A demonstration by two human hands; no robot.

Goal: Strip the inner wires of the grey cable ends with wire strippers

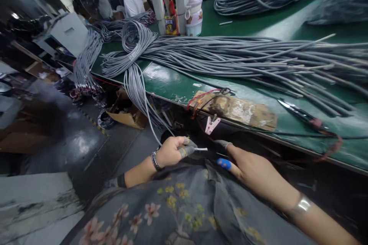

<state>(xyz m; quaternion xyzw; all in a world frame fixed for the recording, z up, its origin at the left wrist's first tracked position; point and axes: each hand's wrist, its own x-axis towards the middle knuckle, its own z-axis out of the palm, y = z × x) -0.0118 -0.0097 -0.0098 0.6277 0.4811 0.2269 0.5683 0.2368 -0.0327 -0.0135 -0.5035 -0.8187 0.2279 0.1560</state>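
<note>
My left hand [172, 151] is closed in a fist below the bench edge, its taped fingers pinching the end of a grey cable [145, 111] that hangs down from the bundle; a short white tip sticks out past the fingers. My right hand [253, 172] is beside it, fingers stretched towards that tip and holding nothing, with grey tape on one fingertip and blue tape on the thumb. Both hands hover over my floral-patterned lap. A pink clip [212, 124] hangs just above them.
A long bundle of grey cables [244, 59] lies across the green bench [172, 80]. A cardboard pad [238, 110] with red wires and pliers [301, 115] sit near the edge. Another person [133, 0] sits far back. Jars [194, 15] stand by a post.
</note>
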